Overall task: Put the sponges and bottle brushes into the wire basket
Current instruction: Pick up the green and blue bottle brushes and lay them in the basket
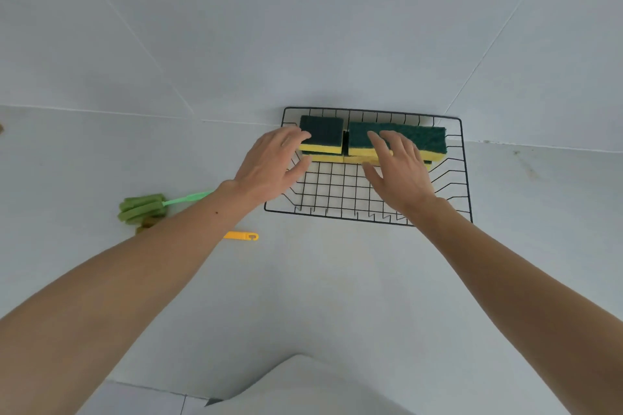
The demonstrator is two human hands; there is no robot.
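From the head view, both hands hover spread over the wire basket (367, 209), gripping nothing. The left hand (269, 165) has its fingertips against the left end of the sponges (371, 141); the right hand (401, 172) lies over their right part. The sponges sit stacked along the basket's far wall, green side up (the lower layer barely shows).

Left of and nearer than the left fingers, outside the basket, lie the bottle brushes: the green brush (143, 209), its handle running toward the left wrist, and an orange handle (241, 236) partly hidden under the forearm. The left hand is nearer both, so they are probably its next pick.
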